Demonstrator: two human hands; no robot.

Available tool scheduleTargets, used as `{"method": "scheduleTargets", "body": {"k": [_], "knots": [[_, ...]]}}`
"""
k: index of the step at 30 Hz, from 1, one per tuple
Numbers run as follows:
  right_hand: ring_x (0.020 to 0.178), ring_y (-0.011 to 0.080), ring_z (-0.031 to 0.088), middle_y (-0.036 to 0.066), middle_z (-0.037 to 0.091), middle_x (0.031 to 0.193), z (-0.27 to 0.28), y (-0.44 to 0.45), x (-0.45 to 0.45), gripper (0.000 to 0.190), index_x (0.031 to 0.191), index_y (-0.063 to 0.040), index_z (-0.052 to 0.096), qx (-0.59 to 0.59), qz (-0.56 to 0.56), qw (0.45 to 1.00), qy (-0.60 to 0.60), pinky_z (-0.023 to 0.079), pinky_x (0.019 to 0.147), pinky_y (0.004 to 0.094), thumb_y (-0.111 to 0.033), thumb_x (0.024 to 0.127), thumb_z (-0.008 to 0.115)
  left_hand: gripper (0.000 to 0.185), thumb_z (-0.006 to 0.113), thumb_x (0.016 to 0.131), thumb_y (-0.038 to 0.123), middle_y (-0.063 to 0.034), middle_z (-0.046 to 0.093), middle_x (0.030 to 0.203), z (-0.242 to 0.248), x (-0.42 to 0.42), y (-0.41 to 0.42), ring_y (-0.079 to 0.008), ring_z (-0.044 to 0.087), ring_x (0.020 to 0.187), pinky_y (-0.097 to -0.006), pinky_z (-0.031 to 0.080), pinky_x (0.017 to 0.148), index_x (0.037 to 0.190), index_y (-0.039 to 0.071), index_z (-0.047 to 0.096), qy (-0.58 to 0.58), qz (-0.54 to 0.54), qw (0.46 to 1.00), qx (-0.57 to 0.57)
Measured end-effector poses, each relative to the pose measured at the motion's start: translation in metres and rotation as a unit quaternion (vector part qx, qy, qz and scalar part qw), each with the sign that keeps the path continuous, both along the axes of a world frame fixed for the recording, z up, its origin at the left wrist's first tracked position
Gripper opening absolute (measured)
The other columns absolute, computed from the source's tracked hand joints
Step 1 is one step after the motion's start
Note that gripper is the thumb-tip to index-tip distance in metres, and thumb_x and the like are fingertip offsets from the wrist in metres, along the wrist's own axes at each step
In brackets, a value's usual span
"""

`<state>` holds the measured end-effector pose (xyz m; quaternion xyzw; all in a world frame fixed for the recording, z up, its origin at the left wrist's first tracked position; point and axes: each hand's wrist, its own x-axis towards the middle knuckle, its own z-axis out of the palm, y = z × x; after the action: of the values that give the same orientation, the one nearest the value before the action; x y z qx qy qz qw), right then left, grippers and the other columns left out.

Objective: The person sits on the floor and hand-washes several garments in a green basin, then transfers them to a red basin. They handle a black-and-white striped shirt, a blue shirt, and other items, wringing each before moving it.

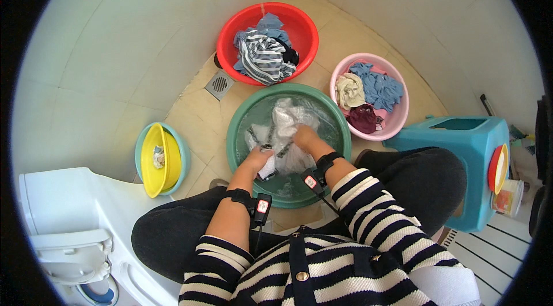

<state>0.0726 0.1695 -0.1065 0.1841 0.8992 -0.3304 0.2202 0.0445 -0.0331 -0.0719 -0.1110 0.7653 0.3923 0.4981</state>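
In front of me, a green plastic basin [288,203] holds water and a soaked white garment [285,118] with dark patterned trim. My left hand [259,157] grips a bunched piece of this cloth near the basin's left front side. Further right, my right hand [306,136] is closed on the garment near the middle of the water, its fingers partly hidden by wet fabric. Much of the cloth between my hands lies spread under the surface.
Beyond stands a red basin [309,33] with striped and blue clothes [265,53]. A pink basin [404,109] of clothes is at right, near a blue plastic stool [471,167]. Nested yellow and light-blue basins [149,163] sit left, beside a white toilet [69,202]. A floor drain [220,85] lies near the wall.
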Motion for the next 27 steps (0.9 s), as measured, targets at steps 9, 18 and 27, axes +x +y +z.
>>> {"method": "scheduleTargets", "body": {"k": [9,18,27], "knots": [[0.074,0.0251,0.059,0.016,0.062,0.081,0.114,-0.036,-0.017,0.035,0.093,0.010,0.062,-0.387,-0.152,0.908,-0.045,0.047,0.062,0.0378,-0.008,0.064,0.064,0.077,0.030,0.091,0.069,-0.0145,0.051,0.135,0.014,-0.001,0.018,-0.0357,0.054,0.117,-0.0565,0.046,0.088,0.139,0.011,0.042,-0.177,0.200,0.950,0.161],[0.073,0.0272,0.062,0.019,0.066,0.080,0.165,-0.061,-0.005,0.032,0.077,0.005,0.067,-0.399,-0.120,0.909,-0.005,0.049,0.067,0.0377,-0.023,0.063,0.069,0.043,0.046,0.093,0.045,-0.0128,0.066,0.109,0.041,-0.002,0.032,-0.0301,0.065,0.096,-0.0465,0.052,0.082,0.119,0.012,0.059,-0.090,0.386,0.864,0.310],[0.099,0.0359,0.064,0.021,0.067,0.103,0.179,-0.030,0.008,0.062,0.098,-0.003,0.071,-0.131,-0.100,0.982,0.089,0.049,0.085,0.0432,-0.061,0.079,0.054,0.040,0.052,0.093,0.042,-0.0118,0.066,0.104,0.056,0.010,0.061,-0.0288,0.066,0.091,-0.0442,0.053,0.077,0.114,0.008,0.061,-0.065,0.377,0.847,0.371]]}}
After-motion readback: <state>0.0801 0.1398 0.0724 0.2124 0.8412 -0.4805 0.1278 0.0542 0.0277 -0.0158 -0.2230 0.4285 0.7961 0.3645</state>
